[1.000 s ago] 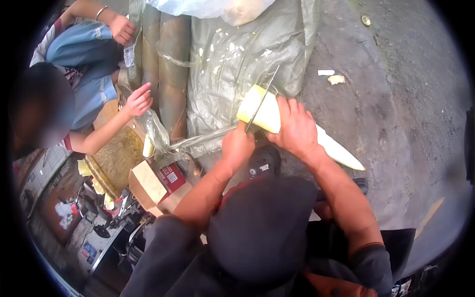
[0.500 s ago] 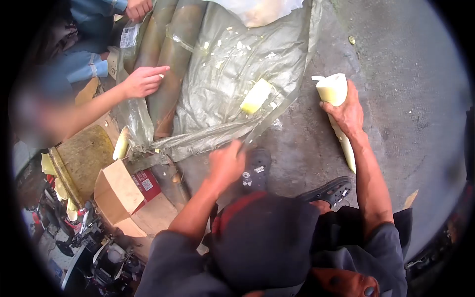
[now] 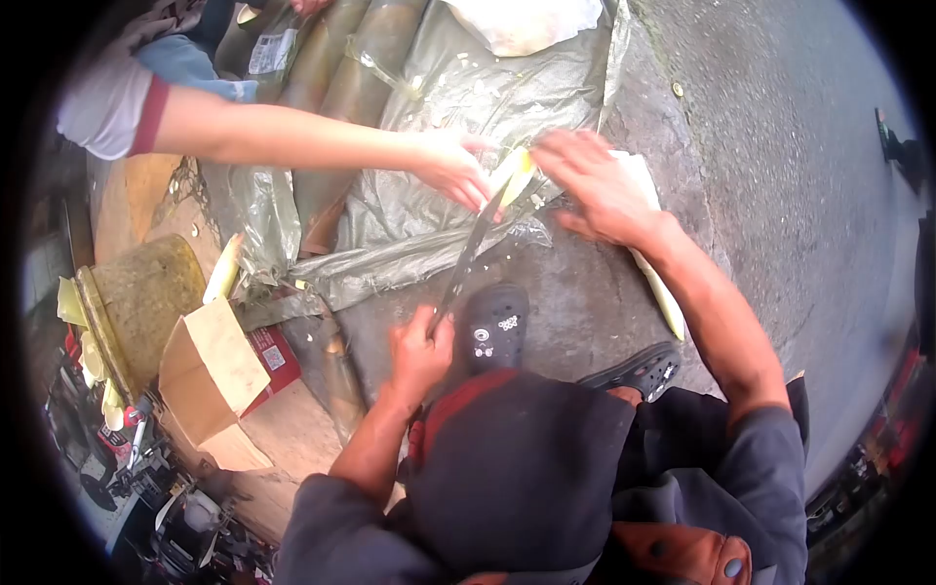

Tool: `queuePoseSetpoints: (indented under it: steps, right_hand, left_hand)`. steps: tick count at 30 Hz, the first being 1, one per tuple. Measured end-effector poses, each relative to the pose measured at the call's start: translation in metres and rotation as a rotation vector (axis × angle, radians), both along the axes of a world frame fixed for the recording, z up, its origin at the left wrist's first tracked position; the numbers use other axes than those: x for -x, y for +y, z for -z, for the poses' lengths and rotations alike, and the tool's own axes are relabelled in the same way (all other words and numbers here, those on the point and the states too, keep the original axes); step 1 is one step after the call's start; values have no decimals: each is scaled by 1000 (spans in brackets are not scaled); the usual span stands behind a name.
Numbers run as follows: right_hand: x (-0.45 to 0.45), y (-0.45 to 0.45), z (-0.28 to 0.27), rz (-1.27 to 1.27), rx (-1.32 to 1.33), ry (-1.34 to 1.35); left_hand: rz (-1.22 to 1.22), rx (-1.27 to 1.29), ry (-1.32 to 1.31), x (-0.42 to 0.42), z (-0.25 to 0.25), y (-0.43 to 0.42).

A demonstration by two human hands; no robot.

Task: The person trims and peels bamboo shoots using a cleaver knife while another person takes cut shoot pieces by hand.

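My left hand is closed around the handle of a long knife. The blade slants up to a short pale-yellow piece of bamboo shoot, apparently touching it. My right hand, somewhat blurred, is beside that piece with its fingers stretched out; I see nothing held in it. A longer peeled bamboo shoot lies partly hidden behind my right hand and forearm. From the left, a co-worker's hand reaches to the other side of the cut piece.
Large brown husked bamboo shoots lie on a crumpled plastic sheet, with a white plastic bag behind. Left are a yellowed container, an open cardboard box and a peeled shoot. My dark clog stands below the sheet.
My right hand has let go of the long shoot and moved left to the cut piece. The knife blade has swung up to that piece. The co-worker's arm has reached farther right.
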State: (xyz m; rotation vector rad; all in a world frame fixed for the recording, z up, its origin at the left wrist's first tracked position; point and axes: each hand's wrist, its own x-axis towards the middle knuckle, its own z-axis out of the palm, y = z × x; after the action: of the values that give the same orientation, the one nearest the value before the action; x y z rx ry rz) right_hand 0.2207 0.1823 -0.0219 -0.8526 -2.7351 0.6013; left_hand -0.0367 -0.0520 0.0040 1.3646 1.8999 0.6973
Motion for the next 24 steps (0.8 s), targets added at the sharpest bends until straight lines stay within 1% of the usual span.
queuePoseSetpoints:
  steps: [1,4,5,7,10,13,14,15,17,18,21,22,24]
  right_hand:
    - [15,8,9,-124,4,-6]
    - [36,31,12,-104,191,-113]
    - [35,33,13,-127,25,-9]
    - [35,40,16,-195,114,-78]
    - [46,21,14,40,504,-217]
    - [53,-5,21,188,404,-81]
    - [56,-8,21,193,362,-74]
    - [65,-7,24,203,288,71]
    - [87,-5,32,226,144,360]
    - [97,1,30,170,213,352]
    - [125,28,13,86,-11,236]
    - [133,35,10,36,-128,267]
    - [153,38,-5,-13,-172,312]
  left_hand:
    - [2,-18,6,0,-3,-6]
    - [-15,-59,37,7,-9,-15]
    - [-11,-62,39,7,-12,-23]
    - [-51,-56,17,6,-7,-26]
    - [-73,-37,13,5,-1,-37]
    - [-64,-12,43,8,-2,-43]
    - [-63,4,40,8,0,-43]
    - [-62,17,37,8,1,-41]
    - [-147,21,-44,5,-2,-42]
    - [-185,18,-84,5,-3,-42]
    - [-178,-75,-53,12,-3,-45]
    - [-189,-43,-58,12,-3,-49]
    - [-193,15,-66,20,-6,-53]
